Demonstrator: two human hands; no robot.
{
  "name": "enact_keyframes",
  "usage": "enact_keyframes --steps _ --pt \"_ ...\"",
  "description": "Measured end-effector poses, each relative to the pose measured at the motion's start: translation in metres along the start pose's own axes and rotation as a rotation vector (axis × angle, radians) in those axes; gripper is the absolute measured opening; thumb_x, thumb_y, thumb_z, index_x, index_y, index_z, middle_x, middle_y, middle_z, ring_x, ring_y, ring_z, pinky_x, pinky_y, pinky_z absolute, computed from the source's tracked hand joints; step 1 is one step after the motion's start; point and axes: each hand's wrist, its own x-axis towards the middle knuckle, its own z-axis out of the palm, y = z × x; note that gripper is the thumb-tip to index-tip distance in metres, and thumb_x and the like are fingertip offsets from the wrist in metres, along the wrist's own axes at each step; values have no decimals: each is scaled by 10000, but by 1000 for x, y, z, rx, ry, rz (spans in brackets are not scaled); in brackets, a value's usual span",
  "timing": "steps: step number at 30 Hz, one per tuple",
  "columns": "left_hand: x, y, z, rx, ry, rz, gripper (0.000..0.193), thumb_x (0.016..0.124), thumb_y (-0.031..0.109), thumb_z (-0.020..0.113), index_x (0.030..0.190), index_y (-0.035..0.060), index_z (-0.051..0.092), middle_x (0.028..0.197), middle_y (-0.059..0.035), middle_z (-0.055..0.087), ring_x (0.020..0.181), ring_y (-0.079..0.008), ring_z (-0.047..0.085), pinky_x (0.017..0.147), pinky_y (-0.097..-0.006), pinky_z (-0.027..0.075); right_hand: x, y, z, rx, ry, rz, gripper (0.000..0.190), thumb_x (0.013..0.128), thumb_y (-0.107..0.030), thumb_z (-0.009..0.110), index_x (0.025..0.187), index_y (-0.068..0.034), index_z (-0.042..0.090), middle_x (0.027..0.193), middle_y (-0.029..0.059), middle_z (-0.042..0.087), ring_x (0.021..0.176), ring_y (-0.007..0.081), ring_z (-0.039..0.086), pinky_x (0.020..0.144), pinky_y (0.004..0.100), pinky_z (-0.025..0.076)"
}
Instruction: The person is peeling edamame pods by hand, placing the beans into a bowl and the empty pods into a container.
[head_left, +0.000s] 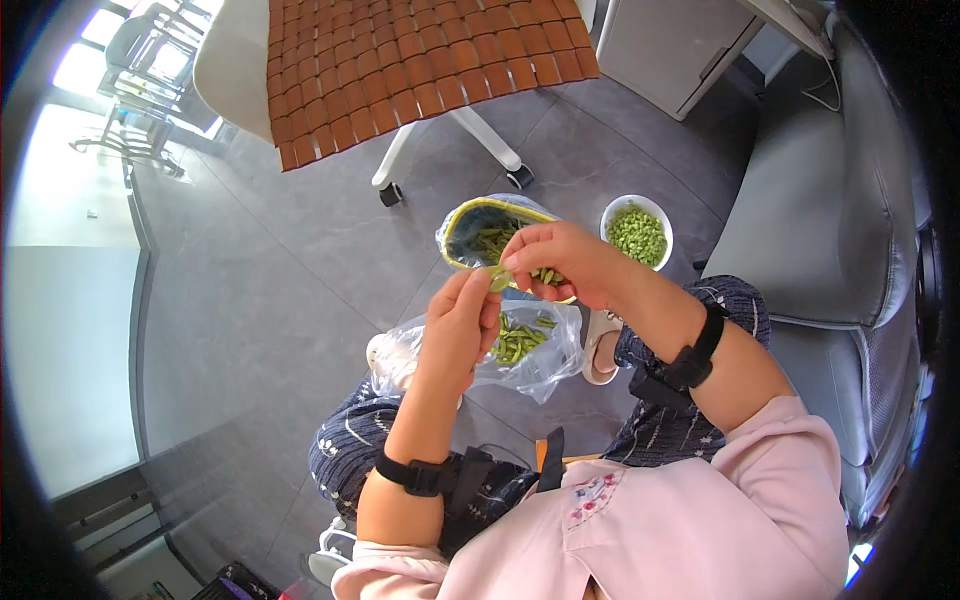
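Observation:
Between the fingertips of both hands is a green bean pod (499, 280), pale and looking split or flattened. My left hand (456, 322) pinches its near end from the left. My right hand (559, 262) grips the other end, its lower fingers curled. Green pieces show beside those fingers; whether they lie in the palm or behind it I cannot tell. Behind the hands stands a bin (459, 214) with a yellow rim and a plastic liner, holding pods or husks. Below them a clear plastic bag (551, 367) lies spread on the floor with whole green pods (517, 341).
A white bowl (604, 225) of shelled green beans (637, 234) stands right of the bin. Ahead is a wheeled chair with a brown tile seat mat (427, 60). A grey leather chair (795, 217) stands at the right, a cabinet (667, 52) behind it. My feet flank the bag.

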Motion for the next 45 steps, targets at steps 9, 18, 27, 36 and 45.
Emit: enact_keyframes --steps 9,18,27,36,45 --pt "13 0 -7 -255 48 -118 289 903 333 377 846 62 460 590 -10 409 421 -91 347 317 -194 229 1 1 -23 -311 269 -105 183 732 -186 620 812 -26 580 565 -12 472 403 38 370 348 176 244" --pt "2 5 -14 -544 -79 -158 248 895 302 400 846 70 473 608 2 398 430 -75 324 311 -178 240 -59 -88 -69 11 133 -101 127 791 -149 522 741 -32 526 589 7 467 395 46 385 307 156 255" --pt "3 3 -12 -487 -5 -148 207 886 261 410 828 70 466 608 2 405 429 -77 341 306 -184 238 -29 -25 -203 37 334 -71 124 760 -100 521 828 5 530 647 51 516 464 105 463 352 185 335" --pt "5 5 -1 -260 100 -156 144 874 186 428 833 55 471 591 -2 395 393 -71 315 301 -180 226 27 124 -306 86 775 131 354 759 -82 503 1102 5 480 994 131 518 936 221 492 780 375 429" --pt "17 -43 -18 955 -42 41 520 743 69 501 1236 29 342 595 -123 550 557 -267 559 543 -354 441 18 108 -301 -248 863 228 370 777 -229 531 1087 -30 498 1058 120 508 984 207 474 773 388 417"
